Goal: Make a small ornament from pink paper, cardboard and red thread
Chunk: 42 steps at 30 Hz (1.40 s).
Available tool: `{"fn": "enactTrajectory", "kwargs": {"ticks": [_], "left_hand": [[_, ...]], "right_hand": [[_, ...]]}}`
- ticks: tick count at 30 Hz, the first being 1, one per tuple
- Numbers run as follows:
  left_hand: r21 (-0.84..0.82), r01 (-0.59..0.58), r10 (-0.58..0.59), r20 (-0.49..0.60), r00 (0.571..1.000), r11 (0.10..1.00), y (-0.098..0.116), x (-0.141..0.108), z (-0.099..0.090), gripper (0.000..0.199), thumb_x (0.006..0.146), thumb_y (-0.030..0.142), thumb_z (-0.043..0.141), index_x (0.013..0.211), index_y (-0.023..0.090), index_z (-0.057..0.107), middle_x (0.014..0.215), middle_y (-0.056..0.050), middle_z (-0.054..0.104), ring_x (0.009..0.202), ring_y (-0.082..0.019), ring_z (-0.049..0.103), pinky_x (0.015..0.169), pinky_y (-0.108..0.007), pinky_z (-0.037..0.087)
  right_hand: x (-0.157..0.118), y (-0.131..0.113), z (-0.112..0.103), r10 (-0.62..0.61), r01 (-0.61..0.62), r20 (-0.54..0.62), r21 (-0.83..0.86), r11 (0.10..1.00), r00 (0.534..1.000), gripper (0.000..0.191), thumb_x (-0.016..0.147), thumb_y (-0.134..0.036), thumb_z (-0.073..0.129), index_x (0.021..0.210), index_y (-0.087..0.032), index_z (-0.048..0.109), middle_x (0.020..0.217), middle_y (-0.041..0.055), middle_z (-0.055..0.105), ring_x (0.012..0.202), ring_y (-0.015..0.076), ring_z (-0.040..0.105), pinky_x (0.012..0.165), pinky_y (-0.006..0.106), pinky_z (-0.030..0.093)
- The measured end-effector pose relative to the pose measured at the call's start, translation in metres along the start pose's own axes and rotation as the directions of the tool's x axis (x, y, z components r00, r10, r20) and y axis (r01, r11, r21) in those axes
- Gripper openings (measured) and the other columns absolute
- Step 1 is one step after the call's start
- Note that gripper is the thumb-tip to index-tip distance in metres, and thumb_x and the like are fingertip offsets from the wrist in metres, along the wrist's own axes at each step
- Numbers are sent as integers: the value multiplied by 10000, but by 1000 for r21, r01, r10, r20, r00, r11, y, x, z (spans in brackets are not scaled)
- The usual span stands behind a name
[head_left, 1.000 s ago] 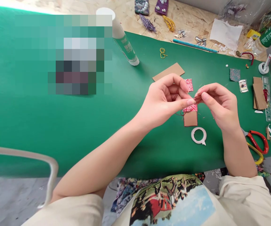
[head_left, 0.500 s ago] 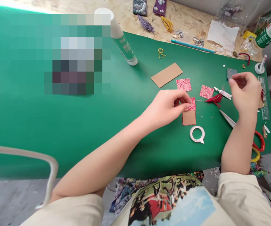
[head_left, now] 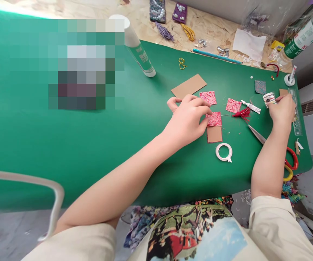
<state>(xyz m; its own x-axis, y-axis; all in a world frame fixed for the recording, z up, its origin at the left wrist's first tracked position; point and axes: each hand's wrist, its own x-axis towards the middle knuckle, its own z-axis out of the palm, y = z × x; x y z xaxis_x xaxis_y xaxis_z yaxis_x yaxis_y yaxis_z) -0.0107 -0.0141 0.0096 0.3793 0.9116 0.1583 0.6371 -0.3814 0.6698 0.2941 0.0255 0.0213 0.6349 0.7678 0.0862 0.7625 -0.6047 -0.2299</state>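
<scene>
My left hand [head_left: 190, 114] is over the pink-red patterned square [head_left: 215, 119], its thumb and forefinger at the left edge and its fingers apart. Just below that square lies a brown card square [head_left: 214, 134] with a red edge. On the right, my right hand [head_left: 283, 108] is closed on a small white roll-like thing with coloured marks [head_left: 268, 99]; the palm hides part of it. Between the hands are another pink-red square [head_left: 233, 105], a red tassel [head_left: 242, 114] and a small white tube [head_left: 251, 107]. A third pink-red square [head_left: 208, 98] lies beyond my left fingers.
A white tape roll [head_left: 223, 152] lies nearer me. Scissors [head_left: 256, 134] pass under my right forearm. Farther back are a brown card strip [head_left: 189, 85], a glue bottle [head_left: 141, 58], a blue pencil [head_left: 217, 56] and a grey-blue square [head_left: 260, 87]. A ruler [head_left: 297, 116] borders the right edge.
My left fingers have spread from a pinch and moved to the square's left edge. My right hand has turned lower, and the white roll-like thing now shows at its fingers. The view has shifted slightly.
</scene>
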Motion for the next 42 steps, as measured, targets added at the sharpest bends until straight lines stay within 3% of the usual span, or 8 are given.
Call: {"fn": "enactTrajectory", "kwargs": {"ticks": [4, 8, 12, 17, 20, 24, 28, 42], "left_hand": [[8, 13, -13, -31, 999, 1000, 1, -1, 0, 192, 835, 148, 581, 895, 245, 736, 1217, -99, 758, 1388, -437, 510, 1074, -730, 232], [18, -8, 8, -44, 999, 1000, -5, 0, -2, 330, 881, 108, 468, 1055, 220, 725, 1234, -114, 751, 1237, -343, 661, 1109, -622, 355], [45, -23, 24, -32, 999, 999, -11, 1, -2, 403, 879, 88, 429, 1163, 192, 696, 1199, -121, 762, 1026, -271, 740, 877, -404, 549], [-191, 22, -50, -143, 988, 981, -6, 2, -6, 235, 909, 196, 569, 1083, 218, 726, 1055, -79, 800, 924, -240, 756, 872, -379, 578], [-656, 68, -144, -62, 988, 752, 2, 4, -12, 213, 942, 344, 614, 1043, 196, 729, 967, -66, 796, 785, -185, 758, 786, -329, 618], [-845, 139, -214, 30, 976, 516, 6, 6, -17, 311, 823, 453, 791, 981, 190, 744, 883, -46, 788, 744, -172, 758, 708, -297, 639], [-854, 111, -254, -25, 967, 508, 4, 7, -14, 350, 709, 430, 898, 903, 178, 753, 950, -56, 801, 812, -190, 770, 710, -296, 653], [-811, 73, -234, -80, 969, 581, 5, 6, -13, 216, 793, 345, 836, 862, 173, 722, 893, -31, 774, 845, -177, 757, 815, -314, 633]], "right_hand": [[-11, -11, -4, -70, 94, -107, 246, 965, 992, 235, 777, -118, 668, 946, -223, 543, 1004, 117, 693, 1070, 351, 683, 996, 539, 502], [-34, -35, 10, -334, 208, -7, 794, 571, 943, 168, 821, -202, 704, 910, -236, 565, 794, 23, 692, 687, 224, 704, 672, 398, 590], [-65, -53, 18, -588, 250, -16, 914, 320, 809, 214, 826, -389, 795, 911, -260, 647, 841, -4, 722, 738, 181, 715, 651, 335, 615], [-99, -64, 6, -613, 283, -68, 923, 261, 787, 91, 862, -329, 773, 892, -271, 710, 844, -11, 739, 721, 162, 712, 681, 333, 657], [-107, -64, 0, -651, 375, -153, 901, 217, 744, 17, 882, -274, 750, 868, -280, 742, 967, 19, 757, 891, 212, 742, 811, 403, 674], [-108, -63, -4, -694, 424, -168, 879, 216, 700, 73, 899, -252, 717, 862, -300, 758, 1158, 42, 720, 1117, 269, 705, 864, 433, 671], [-109, -63, -6, -719, 433, -195, 887, 162, 667, 70, 903, -257, 699, 896, -284, 764, 1229, 62, 688, 1163, 267, 681, 897, 452, 671], [-110, -69, 4, -666, 229, -44, 954, 193, 745, 306, 776, -460, 846, 928, -262, 669, 952, 12, 740, 853, 194, 753, 819, 388, 685]]}}
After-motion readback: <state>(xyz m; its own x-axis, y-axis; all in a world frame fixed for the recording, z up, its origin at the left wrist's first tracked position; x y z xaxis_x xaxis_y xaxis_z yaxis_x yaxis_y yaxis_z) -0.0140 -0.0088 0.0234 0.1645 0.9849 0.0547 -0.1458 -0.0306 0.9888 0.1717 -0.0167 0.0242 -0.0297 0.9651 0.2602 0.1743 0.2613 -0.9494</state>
